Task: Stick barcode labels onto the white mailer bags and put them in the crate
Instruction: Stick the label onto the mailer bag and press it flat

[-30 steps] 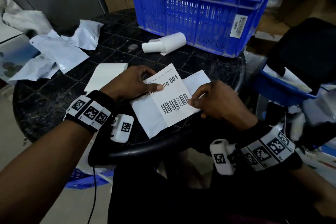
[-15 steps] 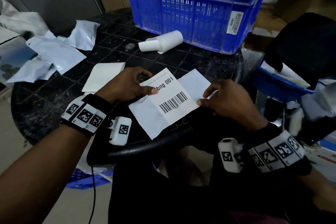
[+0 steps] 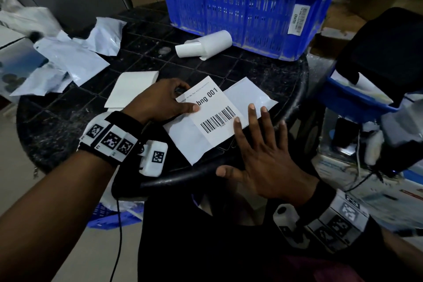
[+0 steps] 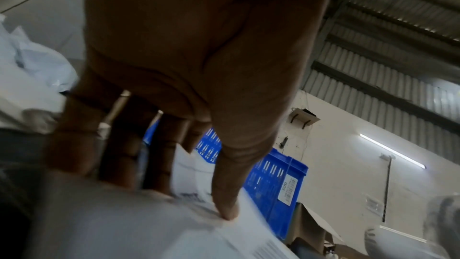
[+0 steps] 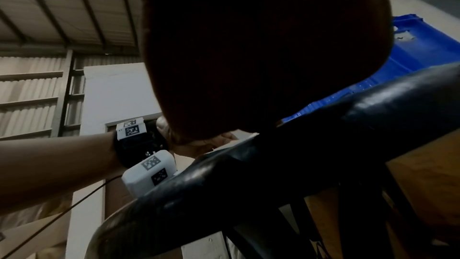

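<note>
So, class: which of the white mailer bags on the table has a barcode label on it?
The mailer bag under both hands at the table's near edge; the crumpled bags at far left carry none.

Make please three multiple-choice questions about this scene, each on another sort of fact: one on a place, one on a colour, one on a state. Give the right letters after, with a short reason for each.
1. Where does the roll of labels lie?
A. inside the crate
B. on the table in front of the crate
C. under the right hand

2. What colour is the crate?
A. blue
B. green
C. grey

3. How is the right hand?
A. a fist round the mailer bag
B. pinching the label's corner
C. fingers straight and spread

Answers:
1 B: the roll rests on the dark table, just before the crate's near wall.
2 A: its slotted walls are blue.
3 C: the fingers are straight, their tips at the edge of the barcode label on the mailer bag; the left hand holds the label's other end.
</note>
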A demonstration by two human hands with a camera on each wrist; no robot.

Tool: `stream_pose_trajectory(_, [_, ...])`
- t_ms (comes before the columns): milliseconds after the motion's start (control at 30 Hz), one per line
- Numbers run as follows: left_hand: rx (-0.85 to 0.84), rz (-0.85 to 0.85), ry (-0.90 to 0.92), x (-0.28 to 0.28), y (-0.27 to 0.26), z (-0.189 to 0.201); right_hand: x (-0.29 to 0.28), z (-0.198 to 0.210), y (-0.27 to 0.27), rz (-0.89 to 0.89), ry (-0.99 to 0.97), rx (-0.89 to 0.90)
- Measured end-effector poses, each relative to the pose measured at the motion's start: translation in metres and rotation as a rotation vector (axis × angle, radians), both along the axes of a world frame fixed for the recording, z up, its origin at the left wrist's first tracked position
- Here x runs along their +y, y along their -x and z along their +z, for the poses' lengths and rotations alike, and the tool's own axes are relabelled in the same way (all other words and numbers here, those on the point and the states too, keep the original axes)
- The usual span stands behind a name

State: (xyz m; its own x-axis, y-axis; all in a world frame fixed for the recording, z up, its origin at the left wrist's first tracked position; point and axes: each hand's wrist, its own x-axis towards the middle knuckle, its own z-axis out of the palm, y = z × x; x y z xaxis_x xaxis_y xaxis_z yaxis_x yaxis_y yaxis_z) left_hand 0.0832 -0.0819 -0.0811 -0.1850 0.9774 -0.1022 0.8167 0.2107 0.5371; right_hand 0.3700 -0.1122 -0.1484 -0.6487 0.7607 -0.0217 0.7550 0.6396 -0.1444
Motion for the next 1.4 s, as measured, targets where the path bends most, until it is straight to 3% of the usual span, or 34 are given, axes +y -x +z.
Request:
stream_pose_trajectory(133, [0.244, 0.113, 0.028, 0.0, 0.009, -0.002, 0.003, 0.004, -0.002, -0.03, 0.032, -0.023])
stream_pose_trajectory(267, [0.176, 0.113, 0.036, -0.002, 0.018, -0.004, 0.015, 0.029, 0.004, -0.029, 0.032, 0.079])
stream_pose_trajectory(367, [0.146, 0.036, 0.069, -0.005, 0.017, -0.004, 0.033, 0.041, 0.019, 0.141, -0.026, 0.143])
stream_pose_trajectory(567, [0.226, 0.001, 0.086, -0.005, 0.014, 0.005, 0.095, 0.041, 0.051, 0.232, 0.158, 0.105])
stream_pose_trajectory(700, [0.274, 0.09, 0.093, -0.016, 0.009, 0.015, 0.084, 0.046, 0.036, 0.289, 0.1, 0.118])
stream_pose_trajectory(800, [0.424, 0.127, 0.068, -0.044, -0.003, 0.028, 0.062, 0.043, 0.016, 0.271, 0.113, 0.086])
stream_pose_trajectory(867, [0.428, 0.069, -0.01, -0.067, -0.023, 0.032, 0.05, 0.042, 0.007, 0.263, 0.104, 0.066])
stream_pose_trajectory(967, [0.327, -0.178, 0.005, -0.095, -0.068, 0.028, 0.044, 0.041, 0.005, 0.349, 0.016, 0.043])
stream_pose_trajectory(1100, [0.534, -0.382, 0.161, -0.111, -0.096, -0.006, 0.041, 0.025, 0.006, 0.5, -0.064, -0.098])
stream_pose_trajectory(1233, [0.562, -0.36, 0.125, -0.121, -0.102, -0.041, 0.036, 0.014, 0.002, 0.501, -0.081, -0.131])
stream_pose_trajectory(1400, [0.56, -0.27, 0.147, -0.129, -0.107, -0.044, 0.05, 0.011, -0.025, 0.287, -0.027, -0.108])
